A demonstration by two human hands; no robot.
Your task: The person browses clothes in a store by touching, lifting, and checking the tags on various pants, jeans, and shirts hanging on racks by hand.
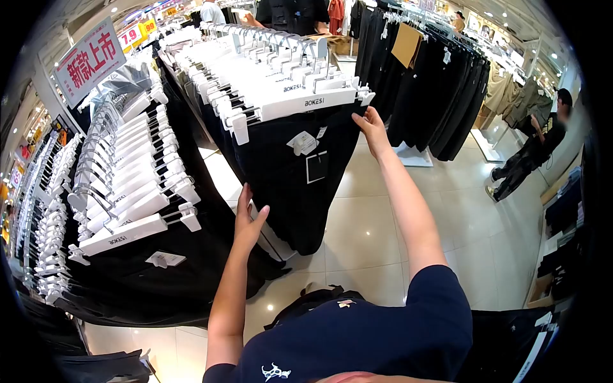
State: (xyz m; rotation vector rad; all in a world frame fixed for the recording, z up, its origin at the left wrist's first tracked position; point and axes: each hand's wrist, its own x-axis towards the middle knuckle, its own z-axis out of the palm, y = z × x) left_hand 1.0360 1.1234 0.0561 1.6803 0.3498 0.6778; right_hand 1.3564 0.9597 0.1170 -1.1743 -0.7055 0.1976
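Black trousers (287,185) hang at the front of a rack, clipped to a white hanger (305,103) marked BOKESI. White tags (302,143) and a black label card (317,166) hang on their front. My left hand (248,220) is at the left side of the trousers, lower down, thumb and fingers apart; it seems to touch the cloth lightly. Up at the right end of the waistband, just under the hanger clip, my right hand (372,129) has its thumb and fingers on the trousers' edge. Its fingertips are partly hidden by the cloth.
Left stands another rack of white hangers (140,191) with dark trousers under a red-and-white sign (90,60). More black trousers (424,83) hang behind on the right. A person (533,147) stands on the tiled floor (370,230) at right; another is behind the rack.
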